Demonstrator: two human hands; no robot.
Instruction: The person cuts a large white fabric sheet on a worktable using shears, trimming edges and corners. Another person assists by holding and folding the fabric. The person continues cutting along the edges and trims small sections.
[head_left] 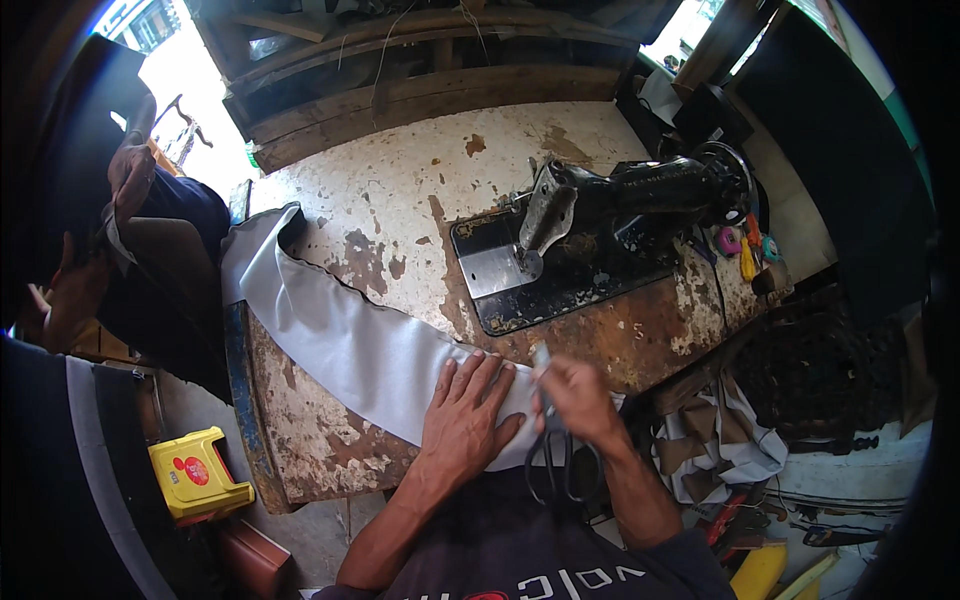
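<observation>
A long strip of pale grey fabric [330,350] with a dark edge lies across the worn tabletop [400,200]. My left hand [468,415] is pressed flat on the strip near its right end, fingers spread. My right hand [575,400] is closed, slightly blurred, over the same end; black-handled scissors [585,470] are in it, handles hanging below, and a pale blurred tip shows above the fingers, too unclear to identify. An old black sewing machine [630,185] on its plate stands just beyond both hands.
At left, another person's hands [130,175] hold dark fabric. A yellow plastic stool [200,470] stands below. Tape rolls [730,238] and small tools lie right of the machine. Crumpled material [715,440] sits below the table's right edge. Wooden boards [430,90] line the back.
</observation>
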